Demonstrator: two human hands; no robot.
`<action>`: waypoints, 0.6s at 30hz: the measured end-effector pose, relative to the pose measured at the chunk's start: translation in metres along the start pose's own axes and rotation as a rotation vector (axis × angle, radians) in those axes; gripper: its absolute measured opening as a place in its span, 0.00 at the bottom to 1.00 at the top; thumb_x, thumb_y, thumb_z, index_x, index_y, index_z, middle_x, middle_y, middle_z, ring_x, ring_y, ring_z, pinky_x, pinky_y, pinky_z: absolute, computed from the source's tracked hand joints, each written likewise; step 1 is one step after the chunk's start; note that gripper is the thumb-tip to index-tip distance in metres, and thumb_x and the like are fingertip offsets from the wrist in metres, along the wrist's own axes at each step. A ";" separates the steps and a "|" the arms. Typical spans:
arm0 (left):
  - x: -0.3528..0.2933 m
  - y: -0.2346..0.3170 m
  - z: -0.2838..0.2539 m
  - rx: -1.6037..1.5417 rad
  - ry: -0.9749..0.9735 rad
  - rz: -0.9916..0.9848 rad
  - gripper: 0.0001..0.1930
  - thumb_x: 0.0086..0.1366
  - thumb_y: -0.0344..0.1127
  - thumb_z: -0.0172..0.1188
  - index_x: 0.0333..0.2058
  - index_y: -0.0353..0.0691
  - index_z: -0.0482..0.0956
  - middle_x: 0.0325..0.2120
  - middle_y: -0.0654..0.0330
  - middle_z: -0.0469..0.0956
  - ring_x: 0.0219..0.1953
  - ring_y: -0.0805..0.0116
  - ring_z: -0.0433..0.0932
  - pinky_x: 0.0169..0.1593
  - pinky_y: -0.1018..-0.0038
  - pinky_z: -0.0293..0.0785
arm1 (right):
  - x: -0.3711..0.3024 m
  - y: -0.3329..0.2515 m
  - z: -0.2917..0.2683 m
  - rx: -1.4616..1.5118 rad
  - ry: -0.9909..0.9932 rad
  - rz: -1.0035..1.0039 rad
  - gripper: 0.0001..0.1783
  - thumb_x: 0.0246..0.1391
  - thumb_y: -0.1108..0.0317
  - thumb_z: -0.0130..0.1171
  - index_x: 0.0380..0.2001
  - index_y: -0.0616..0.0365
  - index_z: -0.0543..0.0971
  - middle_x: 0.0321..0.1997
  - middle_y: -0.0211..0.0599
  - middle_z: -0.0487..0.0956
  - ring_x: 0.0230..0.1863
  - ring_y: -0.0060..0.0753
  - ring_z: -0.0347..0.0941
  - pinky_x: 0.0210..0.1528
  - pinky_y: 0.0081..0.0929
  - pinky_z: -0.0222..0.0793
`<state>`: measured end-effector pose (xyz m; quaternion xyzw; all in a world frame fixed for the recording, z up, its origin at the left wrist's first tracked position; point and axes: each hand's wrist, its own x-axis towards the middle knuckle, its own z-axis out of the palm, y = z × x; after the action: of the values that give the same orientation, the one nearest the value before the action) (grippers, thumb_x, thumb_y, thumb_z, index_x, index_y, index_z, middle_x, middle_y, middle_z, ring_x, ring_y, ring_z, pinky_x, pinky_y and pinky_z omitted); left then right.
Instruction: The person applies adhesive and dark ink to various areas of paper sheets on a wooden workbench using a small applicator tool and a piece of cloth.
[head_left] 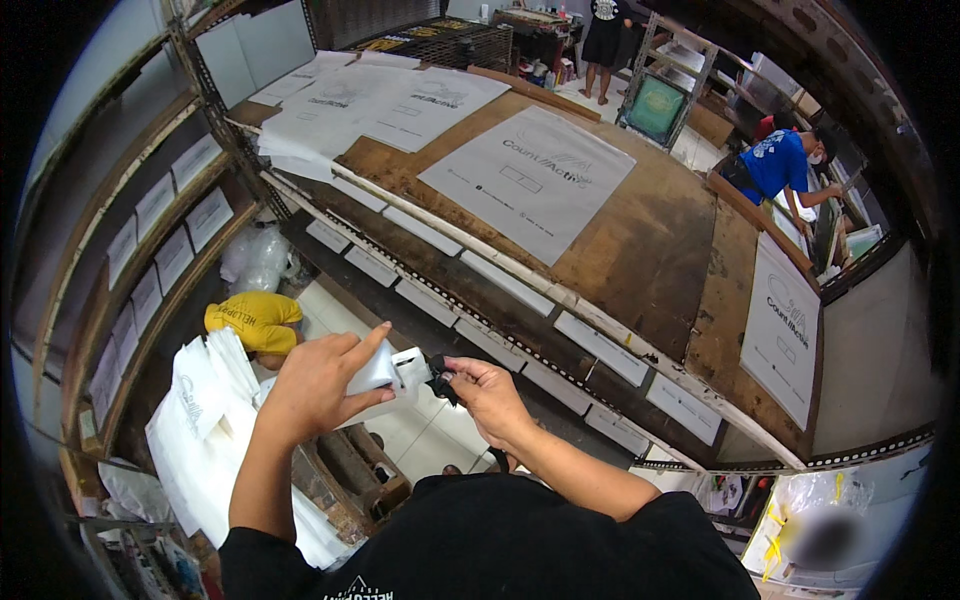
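Observation:
My left hand (pixel 325 385) is curled round a pale, smooth plastic-looking object (pixel 408 366) with a small dark slot at its right end. Its exact kind cannot be made out, since the fingers and palm hide much of it. Close by on the right, my right hand (pixel 492 402) pinches a small, crumpled black piece (pixel 440 380), which looks soft and meets or nearly meets the end of the white object. Below and left of my left hand lies a heap of white printed sheets (pixel 205 400).
A long brown worktable (pixel 640 250) carries several printed white sheets (pixel 530 175). Slotted shelves (pixel 150 240) line the left side. A person in yellow (pixel 255 322) is low at the left; one in blue (pixel 775 165) works at the right; another in black (pixel 603 40) stands behind.

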<state>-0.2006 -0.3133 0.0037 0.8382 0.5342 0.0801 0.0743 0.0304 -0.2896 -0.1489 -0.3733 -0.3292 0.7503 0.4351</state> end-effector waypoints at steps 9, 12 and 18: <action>-0.040 -0.004 0.034 -0.080 0.130 -0.147 0.43 0.57 0.53 0.73 0.68 0.40 0.69 0.36 0.50 0.78 0.40 0.47 0.79 0.44 0.58 0.74 | 0.010 -0.013 -0.005 -0.718 -0.174 -0.316 0.12 0.63 0.76 0.61 0.49 0.65 0.84 0.44 0.35 0.87 0.45 0.22 0.81 0.48 0.24 0.77; -0.070 -0.009 0.072 -0.223 0.302 -0.216 0.44 0.55 0.50 0.75 0.67 0.38 0.69 0.37 0.48 0.78 0.41 0.46 0.78 0.46 0.58 0.74 | 0.006 -0.051 0.022 -0.984 -0.345 -0.535 0.13 0.57 0.76 0.61 0.45 0.63 0.86 0.44 0.46 0.87 0.46 0.43 0.84 0.51 0.36 0.79; -0.102 -0.009 0.137 -0.413 0.498 -0.344 0.44 0.53 0.45 0.77 0.65 0.34 0.69 0.44 0.44 0.79 0.46 0.44 0.79 0.51 0.57 0.74 | 0.023 -0.061 0.038 -1.199 -0.645 -0.518 0.13 0.55 0.78 0.61 0.44 0.63 0.86 0.44 0.47 0.86 0.46 0.50 0.84 0.52 0.38 0.79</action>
<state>-0.2215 -0.4080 -0.1378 0.6585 0.6416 0.3741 0.1220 0.0148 -0.2503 -0.0857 -0.2179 -0.8733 0.3868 0.2008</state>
